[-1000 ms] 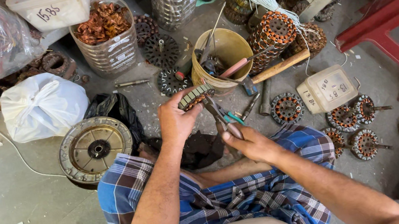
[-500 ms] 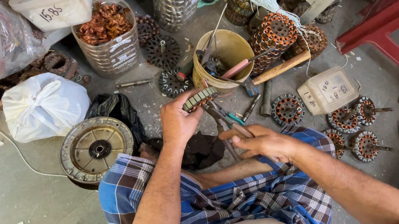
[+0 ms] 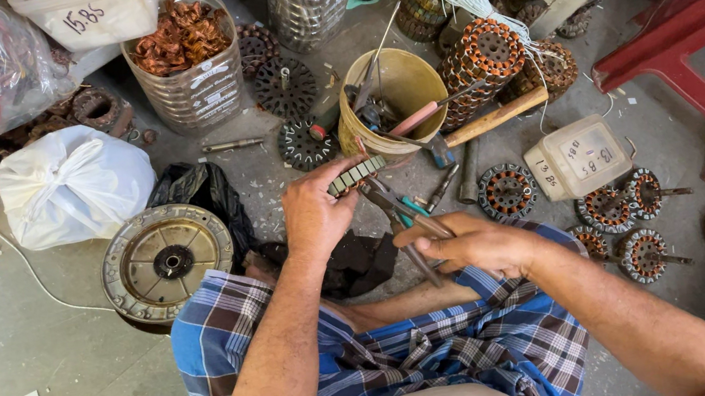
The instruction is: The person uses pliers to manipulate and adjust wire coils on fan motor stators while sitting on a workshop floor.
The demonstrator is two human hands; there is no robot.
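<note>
Bucket (image 3: 410,86) behind stator (image 3: 356,174)

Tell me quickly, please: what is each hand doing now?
Left hand: closed, holding a ring-shaped motor part.
Right hand: closed around pliers.

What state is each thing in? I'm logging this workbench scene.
left hand: gripping the slotted stator core
right hand: closed on the pliers, tips at the core
yellow bucket: open, holding tools
clear jar: open, full of copper scrap
white bag: tied shut
round metal cover: lying flat
</note>
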